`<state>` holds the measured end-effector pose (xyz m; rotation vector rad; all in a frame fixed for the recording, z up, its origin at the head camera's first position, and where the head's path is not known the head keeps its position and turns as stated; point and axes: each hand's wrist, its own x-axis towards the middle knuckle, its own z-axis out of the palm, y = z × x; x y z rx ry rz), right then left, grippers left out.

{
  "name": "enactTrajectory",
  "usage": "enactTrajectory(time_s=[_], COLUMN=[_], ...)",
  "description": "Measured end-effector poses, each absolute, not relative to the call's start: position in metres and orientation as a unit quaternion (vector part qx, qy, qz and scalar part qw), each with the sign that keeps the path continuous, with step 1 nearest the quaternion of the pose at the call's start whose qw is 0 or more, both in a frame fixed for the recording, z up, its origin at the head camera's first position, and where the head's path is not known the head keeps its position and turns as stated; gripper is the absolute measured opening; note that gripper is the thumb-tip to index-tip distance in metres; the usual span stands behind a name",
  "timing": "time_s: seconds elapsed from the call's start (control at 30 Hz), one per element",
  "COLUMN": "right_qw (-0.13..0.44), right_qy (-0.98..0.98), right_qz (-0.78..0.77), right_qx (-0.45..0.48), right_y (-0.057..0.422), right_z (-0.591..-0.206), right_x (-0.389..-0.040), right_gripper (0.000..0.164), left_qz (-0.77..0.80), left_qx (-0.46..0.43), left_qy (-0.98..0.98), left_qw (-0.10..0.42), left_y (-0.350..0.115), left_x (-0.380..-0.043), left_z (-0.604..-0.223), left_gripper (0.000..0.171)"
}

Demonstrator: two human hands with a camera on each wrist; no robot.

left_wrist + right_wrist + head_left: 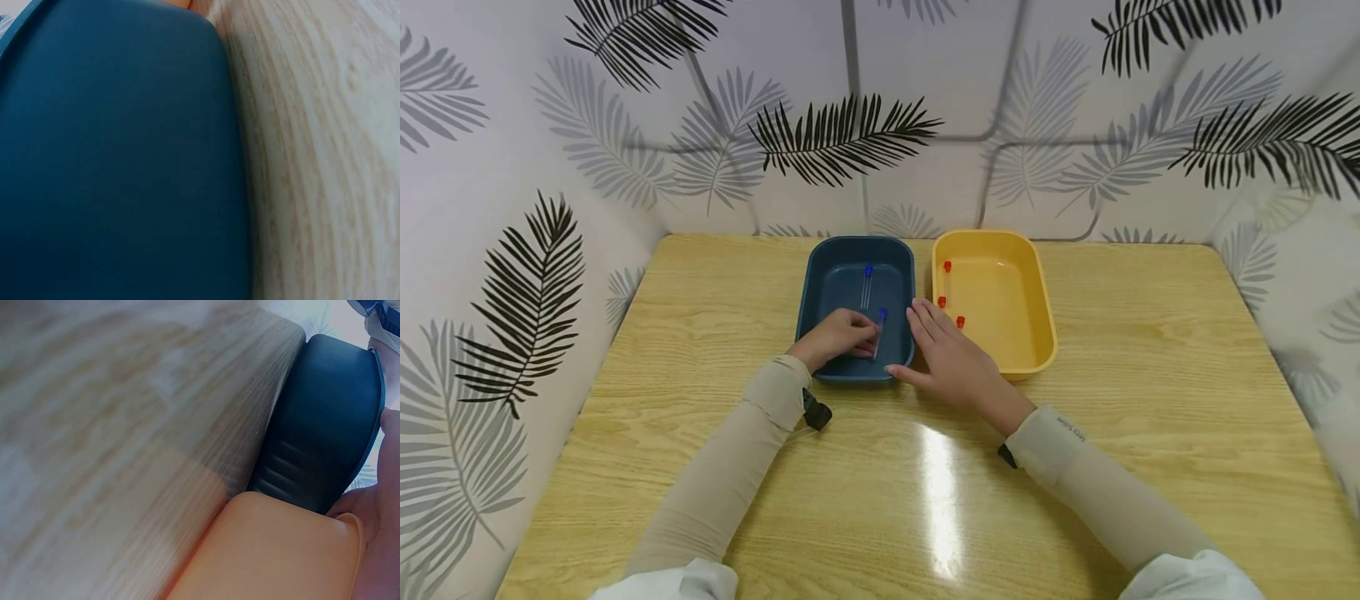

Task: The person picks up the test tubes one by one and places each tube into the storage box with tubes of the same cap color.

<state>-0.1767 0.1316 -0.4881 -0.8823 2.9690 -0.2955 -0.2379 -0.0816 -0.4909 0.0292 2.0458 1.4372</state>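
In the head view my left hand (842, 337) reaches into the dark blue tray (820, 265). Its fingertips pinch a clear tube with a blue cap (882, 314) near the tray's right side. Another blue-capped tube (868, 273) lies farther back in that tray. My right hand (955, 362), fingers straight, rests at the blue tray's right rim, over the near left corner of the yellow tray (1047, 333). Three red caps (947, 267) show in the yellow tray; a clear tube is visible at one, and the right hand covers part of that side.
Both trays stand side by side on a wood-grain table (715, 333), near its back edge. A leaf-patterned curtain (850, 75) hangs behind. The left wrist view shows mostly the blue tray's outer wall (125, 156); the right wrist view shows both trays' outer walls from low down.
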Motion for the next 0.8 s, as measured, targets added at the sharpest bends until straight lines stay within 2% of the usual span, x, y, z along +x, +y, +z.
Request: enactTrajectory(time_s=[0.23,0.57,0.8], right_qw=[0.011,0.009,0.009], right_qy=[0.954,0.955,0.953], right_qz=[-0.094,-0.092,-0.101], right_qx=[-0.285,-0.283,-0.286], right_y=[0.132,0.133,0.132], right_z=[-0.488,-0.489,-0.487], right_x=[-0.176,-0.177,-0.176], right_gripper=[0.096,0.096,0.095], left_qz=[0.556,0.546,0.537], left_qx=[0.026,0.012,0.015], left_qy=[0.77,0.773,0.783], left_qw=[0.312,0.324,0.312], left_y=[-0.082,-0.078,-0.079], left_x=[-0.237,-0.236,-0.239], left_z=[-0.491,-0.482,-0.493], left_gripper=[0.027,0.031,0.03])
